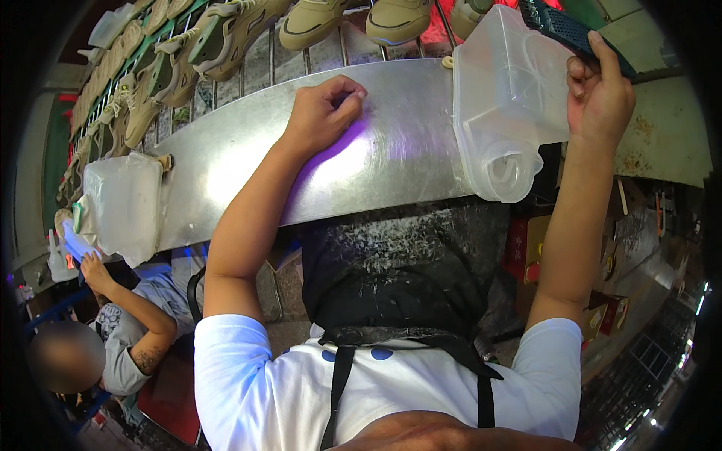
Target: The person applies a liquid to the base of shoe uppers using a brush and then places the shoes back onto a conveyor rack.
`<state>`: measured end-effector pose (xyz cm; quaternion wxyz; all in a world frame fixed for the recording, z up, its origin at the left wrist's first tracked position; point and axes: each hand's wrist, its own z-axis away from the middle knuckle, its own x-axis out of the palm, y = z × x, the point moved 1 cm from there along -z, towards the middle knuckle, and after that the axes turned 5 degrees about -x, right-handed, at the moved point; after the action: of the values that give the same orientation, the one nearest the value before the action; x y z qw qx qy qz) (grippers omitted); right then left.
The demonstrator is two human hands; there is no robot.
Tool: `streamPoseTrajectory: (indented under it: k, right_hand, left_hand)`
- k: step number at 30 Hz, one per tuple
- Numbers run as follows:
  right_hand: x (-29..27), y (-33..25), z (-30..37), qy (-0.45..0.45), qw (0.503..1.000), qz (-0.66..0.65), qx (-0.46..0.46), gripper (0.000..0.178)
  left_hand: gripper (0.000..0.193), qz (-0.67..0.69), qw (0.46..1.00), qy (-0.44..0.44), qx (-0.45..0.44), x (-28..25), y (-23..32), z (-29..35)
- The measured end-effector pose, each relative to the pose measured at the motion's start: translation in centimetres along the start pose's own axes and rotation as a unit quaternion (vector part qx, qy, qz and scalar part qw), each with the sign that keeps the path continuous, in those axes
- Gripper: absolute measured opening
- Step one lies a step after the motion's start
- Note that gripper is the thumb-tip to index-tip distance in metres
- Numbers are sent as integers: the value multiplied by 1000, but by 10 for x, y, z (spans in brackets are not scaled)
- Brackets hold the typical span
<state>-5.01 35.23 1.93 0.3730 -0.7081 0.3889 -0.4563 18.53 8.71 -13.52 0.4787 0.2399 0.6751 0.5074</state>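
My left hand (323,113) rests over the bare metal worktop (256,143), fingers curled in and thumb against them; what they hold, if anything, is hidden. At the far right my right hand (604,101) is raised, its fingers closed at the lower edge of a dark green perforated piece (577,34) whose exact kind I cannot tell. Beside that hand, on the worktop's right end, stands a translucent plastic bin (489,83). A clear round container (508,174) sits at the bin's near end.
Beyond the worktop, several beige sneakers (312,22) lie on a rack of metal rods (272,56). A second translucent bin (124,199) stands at the left end. A co-worker in a grey shirt (128,338) sits at lower left, one hand on a pale blue item (77,239). Boxes (535,237) stand at right.
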Motion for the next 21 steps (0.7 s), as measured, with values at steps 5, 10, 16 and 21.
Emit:
streamPoseTrajectory:
  k: [5, 10, 16, 21]
  right_hand:
    - [2, 0, 2, -9, 1000, 5, -4, 12]
    - [0, -3, 2, -20, 1000, -1, -1, 13]
    - [14, -11, 10, -24, 1000, 6, 6, 16]
    - [8, -9, 7, -3, 1000, -21, 11, 20]
  left_hand:
    - [21, -9, 999, -14, 40, -1, 1, 4]
    - [22, -54, 998, -29, 32, -3, 3, 3]
    - [19, -37, 999, -22, 10, -1, 10, 6]
    - [12, -19, 998, -21, 49, 2, 8, 5]
